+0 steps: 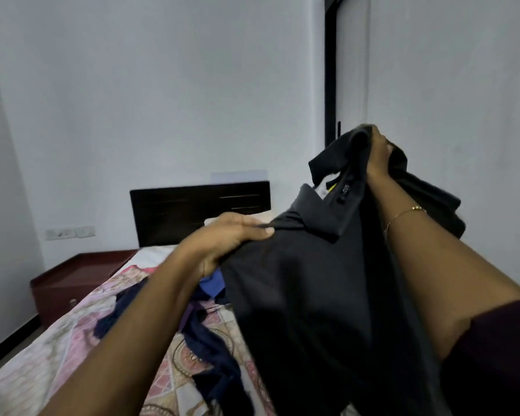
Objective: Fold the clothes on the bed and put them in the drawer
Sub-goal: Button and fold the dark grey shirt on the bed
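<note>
One garment in hand: a dark collared shirt, held up over the bed, not yet folded.
Nightstand: left of the bed, reddish brown; a small knob shows on its front, so it may hold the drawer. Judgement only; no open drawer is in view.
Loose clothes: navy and blue pieces lie crumpled on the patterned bedspread, under and left of the shirt. None looks folded.
Left hand: thumb and fingers pinch the shirt's left shoulder, just beside the collar.
Headboard: dark, against the wall behind the hands.
Right hand: raised higher, fingers curled round a bunch of the shirt's upper cloth, the rest of which hangs behind the wrist. A thin bracelet sits on that forearm.
Progress: early, by my reading. No folded stack is visible and nothing is seen stowed; this shirt and the heap on the bed all remain.
Hidden: the shirt blocks the right part of the bed, so the count of remaining clothes cannot be told. Its lower hem runs out of frame.
Hard to make out: the small label inside the collar is unreadable; motion blur softens the right hand's fingertips.
</note>
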